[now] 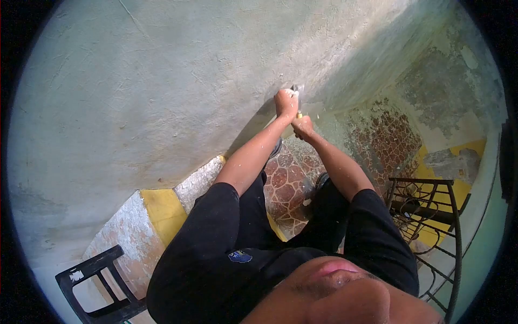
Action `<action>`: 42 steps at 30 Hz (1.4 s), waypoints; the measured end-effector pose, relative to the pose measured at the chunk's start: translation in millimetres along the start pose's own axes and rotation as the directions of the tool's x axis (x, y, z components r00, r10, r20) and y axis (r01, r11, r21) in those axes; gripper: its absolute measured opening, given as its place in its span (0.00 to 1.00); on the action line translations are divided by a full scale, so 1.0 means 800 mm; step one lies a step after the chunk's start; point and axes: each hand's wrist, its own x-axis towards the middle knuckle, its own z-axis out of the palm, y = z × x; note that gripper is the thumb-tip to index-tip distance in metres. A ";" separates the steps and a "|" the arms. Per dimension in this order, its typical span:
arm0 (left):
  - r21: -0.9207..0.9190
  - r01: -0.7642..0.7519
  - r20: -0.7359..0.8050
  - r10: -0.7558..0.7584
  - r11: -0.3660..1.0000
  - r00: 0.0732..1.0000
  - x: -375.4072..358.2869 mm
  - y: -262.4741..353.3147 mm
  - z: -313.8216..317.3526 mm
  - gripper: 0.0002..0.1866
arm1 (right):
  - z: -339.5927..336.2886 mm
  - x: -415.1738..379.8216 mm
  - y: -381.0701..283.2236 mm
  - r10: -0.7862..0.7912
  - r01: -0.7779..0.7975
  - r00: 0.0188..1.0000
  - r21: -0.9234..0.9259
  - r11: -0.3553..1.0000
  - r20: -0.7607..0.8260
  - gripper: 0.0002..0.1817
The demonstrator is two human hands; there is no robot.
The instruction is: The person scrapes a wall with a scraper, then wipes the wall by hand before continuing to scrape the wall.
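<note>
My left hand (286,102) is closed near the metal blade end of a scraper (299,114), close against the grey-green wall (178,81). Just below it, my right hand (303,127) is wrapped around the scraper's yellow handle. The flat blade shows beyond my left fingers, near the wall surface; whether its edge touches cannot be told. Most of the tool is hidden by my hands. Pale flecks dot both hands and forearms, and several small chips appear near the blade.
A black plastic chair (102,270) stands at lower left, and a dark metal rack (431,216) at right. The brown stone-patterned floor (286,181) carries pale debris. Yellow and whitish patches (162,210) line the wall's base. A sunlit band crosses the wall's upper right.
</note>
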 end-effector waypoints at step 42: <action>-0.244 0.120 0.060 -0.108 0.962 0.992 0.010 -0.005 0.011 0.08 | -0.022 0.006 -0.002 -0.107 0.100 0.987 -0.070 0.993 -0.117 0.21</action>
